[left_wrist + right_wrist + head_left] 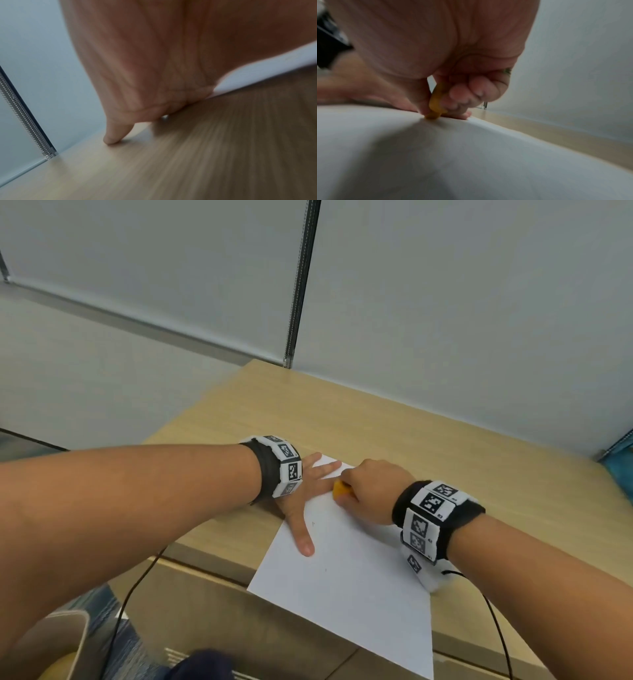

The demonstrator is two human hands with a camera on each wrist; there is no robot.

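A white sheet of paper (349,587) lies on the wooden desk (445,446), its near corner hanging over the front edge. My left hand (308,494) lies flat with spread, straight fingers on the sheet's far left part, thumb pointing toward me. In the left wrist view the little finger (113,136) touches the desk (188,162) beside the paper (257,70). My right hand (370,491) pinches a small orange eraser-like piece (342,490) and holds its tip against the sheet. The right wrist view shows that orange piece (435,102) between thumb and curled fingers, touching the paper (453,155).
Grey partition walls (445,302) rise right behind the desk, with a metal strip (301,285) at their joint. A blue object (621,460) sits at the far right edge. Black cables (137,583) hang off the front; a beige bin (51,642) stands low on the left.
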